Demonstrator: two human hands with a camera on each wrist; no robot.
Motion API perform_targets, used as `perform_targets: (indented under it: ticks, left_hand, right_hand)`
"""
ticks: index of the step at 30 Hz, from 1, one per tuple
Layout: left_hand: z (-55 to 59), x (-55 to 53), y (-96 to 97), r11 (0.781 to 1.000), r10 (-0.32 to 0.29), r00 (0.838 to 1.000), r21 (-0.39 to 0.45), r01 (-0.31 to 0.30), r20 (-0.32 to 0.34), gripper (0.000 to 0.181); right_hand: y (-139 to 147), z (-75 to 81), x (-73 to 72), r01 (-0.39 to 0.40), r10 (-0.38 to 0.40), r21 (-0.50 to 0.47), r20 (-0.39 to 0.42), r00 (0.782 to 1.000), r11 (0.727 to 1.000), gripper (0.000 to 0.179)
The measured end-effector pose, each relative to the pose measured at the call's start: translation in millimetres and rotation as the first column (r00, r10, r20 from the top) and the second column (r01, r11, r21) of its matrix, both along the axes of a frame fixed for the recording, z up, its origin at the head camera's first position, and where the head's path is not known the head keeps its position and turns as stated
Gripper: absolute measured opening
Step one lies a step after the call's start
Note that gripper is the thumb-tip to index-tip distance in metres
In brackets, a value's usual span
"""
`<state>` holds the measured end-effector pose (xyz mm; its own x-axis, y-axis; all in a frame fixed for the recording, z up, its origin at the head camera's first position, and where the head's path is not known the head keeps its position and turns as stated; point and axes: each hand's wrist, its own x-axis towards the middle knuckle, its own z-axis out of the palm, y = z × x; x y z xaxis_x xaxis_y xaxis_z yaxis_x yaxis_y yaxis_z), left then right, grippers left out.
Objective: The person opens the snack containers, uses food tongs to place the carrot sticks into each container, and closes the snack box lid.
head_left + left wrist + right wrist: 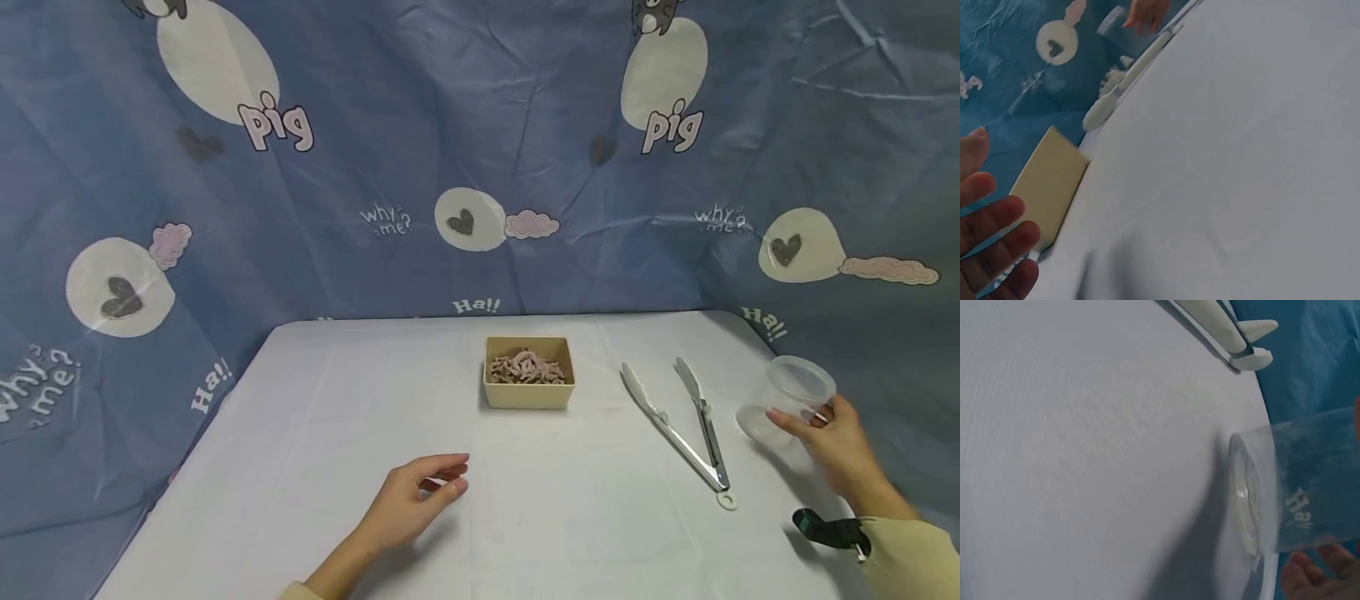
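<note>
At the table's right side my right hand [843,450] grips a clear plastic container [783,400], thumb on the near side and fingers behind. In the right wrist view the container's round base [1246,494] is at the tabletop; I cannot tell if it touches. My left hand [412,500] hovers over the front middle, fingers relaxed and holding nothing; the left wrist view shows its spread fingers [1000,219] near the box. A beige box [528,396] holds thin pinkish-brown strips [525,367]. Metal tongs [682,442] with whitish tips lie spread between box and container.
A white cloth [360,400] covers the table. Behind it and along the sides hangs a blue printed curtain [375,125]. A dark strap piece [828,529] sticks out at the right sleeve.
</note>
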<state>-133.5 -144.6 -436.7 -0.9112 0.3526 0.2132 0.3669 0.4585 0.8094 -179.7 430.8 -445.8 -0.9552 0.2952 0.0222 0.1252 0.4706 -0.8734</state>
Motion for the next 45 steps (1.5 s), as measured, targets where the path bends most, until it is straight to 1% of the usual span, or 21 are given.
perform_targets:
  ticks: [1,3,5,8,10,12,13,17,19,21,22,23,24,25,27,30,33,37,41,42,45]
  left_hand:
    - [-1.1,0.4,3.0,1.000,-0.017,1.000,0.006,0.017,0.005,0.038]
    - [-2.8,1.4,8.8,0.999,-0.046,0.999,0.016,0.046,0.018,0.038]
    - [-3.9,2.5,13.8,0.998,-0.066,0.997,0.025,0.065,0.033,0.038]
    - [-4.7,4.7,18.6,0.996,-0.081,0.995,0.030,0.080,0.058,0.036]
    - [-5.0,6.4,19.8,0.996,-0.085,0.993,0.032,0.083,0.076,0.035]
    - [-5.5,7.6,20.1,0.996,-0.087,0.992,0.036,0.084,0.091,0.035]
    - [-5.8,7.9,20.0,0.996,-0.088,0.992,0.040,0.085,0.095,0.035]
    - [-5.8,8.1,19.7,0.994,-0.093,0.991,0.062,0.088,0.100,0.036]
    - [-5.7,8.1,19.6,0.993,-0.096,0.990,0.072,0.089,0.100,0.036]
    - [-5.8,8.1,19.7,0.993,-0.098,0.990,0.080,0.090,0.098,0.036]
    - [-6.0,8.0,19.9,0.992,-0.101,0.990,0.084,0.093,0.098,0.036]
    - [-6.4,7.9,20.2,0.991,-0.104,0.990,0.090,0.095,0.096,0.036]
    - [-7.0,7.7,20.7,0.991,-0.105,0.990,0.093,0.097,0.090,0.036]
    - [-7.8,7.6,21.5,0.990,-0.106,0.991,0.097,0.098,0.077,0.037]
    - [-9.4,7.3,22.8,0.990,-0.102,0.993,0.102,0.096,0.058,0.038]
    - [-12.1,6.9,24.2,0.992,-0.082,0.996,0.098,0.079,0.032,0.042]
    - [-12.8,7.8,22.7,0.995,-0.050,0.998,0.085,0.047,0.027,0.047]
    - [-12.2,9.2,22.9,0.998,-0.016,1.000,0.068,0.015,0.017,0.058]
    - [-9.9,11.0,24.0,0.998,0.013,0.998,0.061,-0.016,0.054,0.073]
    - [-9.3,11.2,24.1,0.998,0.019,0.997,0.062,-0.023,0.071,0.077]
    - [-7.9,11.9,23.6,0.998,0.025,0.996,0.059,-0.031,0.089,0.084]
  right_hand:
    - [-1,-1.8,-0.6,-0.002,0.001,-0.021,-0.035,0.999,1.000,0.067]
    - [-3,-5.1,0.5,0.005,-0.007,-0.024,-0.071,0.997,1.000,0.061]
    - [-5,-6.9,1.7,0.017,-0.019,-0.024,-0.079,0.997,1.000,0.062]
    - [-8,-7.3,3.4,0.042,-0.041,0.013,-0.073,0.996,0.999,0.065]
    - [-10,-6.4,4.4,0.045,-0.044,0.005,-0.096,0.994,0.999,0.059]
    - [-12,-4.5,7.4,0.044,-0.045,-0.009,-0.114,0.992,0.999,0.053]
    - [-14,-2.8,9.6,0.037,-0.041,-0.035,-0.127,0.991,0.999,0.053]
    - [-26,11.0,21.1,0.016,-0.022,-0.043,-0.159,0.987,0.999,0.061]
    - [-38,20.9,24.9,-0.045,0.028,-0.073,-0.215,0.976,0.996,0.067]
    - [-56,30.2,26.9,-0.129,0.095,-0.107,-0.277,0.956,0.986,0.069]
    - [-67,33.9,27.8,-0.183,0.132,-0.142,-0.305,0.943,0.973,0.068]
    - [-78,37.1,28.6,-0.242,0.174,-0.179,-0.327,0.929,0.954,0.068]
    - [-90,39.8,29.5,-0.291,0.214,-0.200,-0.334,0.918,0.936,0.068]
    - [-103,41.7,30.7,-0.325,0.248,-0.200,-0.330,0.911,0.924,0.068]
    - [-129,44.3,32.4,-0.371,0.309,-0.171,-0.304,0.901,0.913,0.071]
    - [-167,44.5,35.5,-0.399,0.368,-0.121,-0.215,0.904,0.909,0.081]
    - [-204,38.3,35.4,-0.430,0.410,-0.153,-0.147,0.900,0.890,0.088]
    - [-247,26.4,34.8,-0.470,0.461,-0.186,-0.090,0.883,0.863,0.087]
    - [-281,18.7,35.7,-0.523,0.520,-0.177,-0.068,0.851,0.834,0.084]
    - [-287,17.2,36.2,-0.540,0.536,-0.168,-0.075,0.841,0.824,0.084]
    - [-301,12.9,37.7,-0.592,0.582,-0.137,-0.106,0.806,0.794,0.084]
